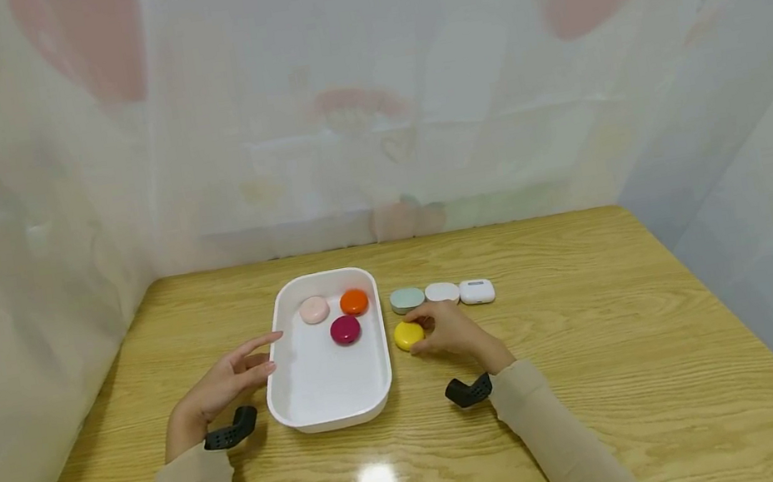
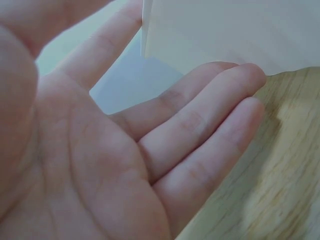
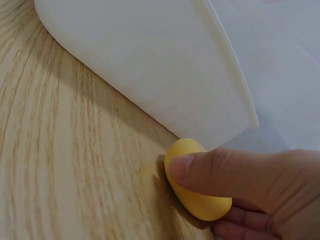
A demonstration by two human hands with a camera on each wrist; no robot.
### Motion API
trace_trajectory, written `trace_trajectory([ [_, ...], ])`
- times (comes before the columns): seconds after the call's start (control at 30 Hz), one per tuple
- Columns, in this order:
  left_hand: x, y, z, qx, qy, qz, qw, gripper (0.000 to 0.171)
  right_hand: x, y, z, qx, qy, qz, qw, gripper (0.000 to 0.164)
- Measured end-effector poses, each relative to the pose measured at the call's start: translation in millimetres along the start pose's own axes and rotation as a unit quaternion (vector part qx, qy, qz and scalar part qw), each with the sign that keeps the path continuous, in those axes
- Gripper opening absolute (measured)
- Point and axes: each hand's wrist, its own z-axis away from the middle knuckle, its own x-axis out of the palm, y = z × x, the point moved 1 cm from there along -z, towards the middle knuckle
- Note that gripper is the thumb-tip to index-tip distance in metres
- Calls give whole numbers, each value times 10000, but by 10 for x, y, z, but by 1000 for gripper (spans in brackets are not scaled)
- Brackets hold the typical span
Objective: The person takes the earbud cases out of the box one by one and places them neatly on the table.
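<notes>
My right hand (image 1: 452, 327) pinches a glossy yellow round, pebble-shaped case (image 1: 409, 336) between thumb and fingers, just right of the white tray (image 1: 335, 422). In the right wrist view, the thumb lies across the yellow case (image 3: 192, 200), close to the wood. My left hand (image 1: 221, 385) is at the tray's left side with fingers extended. The left wrist view shows its fingertips against the tray wall (image 2: 225, 35), the palm holding nothing. Inside the tray lie a pale pink round case (image 1: 314, 310), an orange one (image 1: 354, 302) and a magenta one (image 1: 345, 330).
Behind my right hand, a mint oval case (image 1: 407, 299), a white oval case (image 1: 443, 293) and a white earbud case (image 1: 476, 292) stand in a row. The wooden table (image 1: 605, 375) ends at a pale curtain (image 1: 373, 159) at the back.
</notes>
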Motion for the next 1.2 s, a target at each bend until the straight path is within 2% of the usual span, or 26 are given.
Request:
trace_trajectory([
  [0.63, 12, 22, -9, -21, 26, -63, 10000, 58, -76, -72, 29, -4, 130, 25, 9999, 42],
  [0.77, 14, 31, -12, -28, 33, -77, 10000, 59, -113, -135, 47, -378, 383, 137, 9985, 43],
  [0.9, 10, 31, -8, -68, 52, -142, 9999, 59, -148, -287, 54, -639, 532, -253, 9962, 40],
  [1.1, -4, 18, -14, -97, 102, -244, 9996, 59, -114, -558, 34, -544, 743, -1137, 9892, 32],
  [1.2, -5, 16, -16, -85, 117, -242, 9996, 59, -51, -693, -15, -444, 642, -1425, 9867, 32],
])
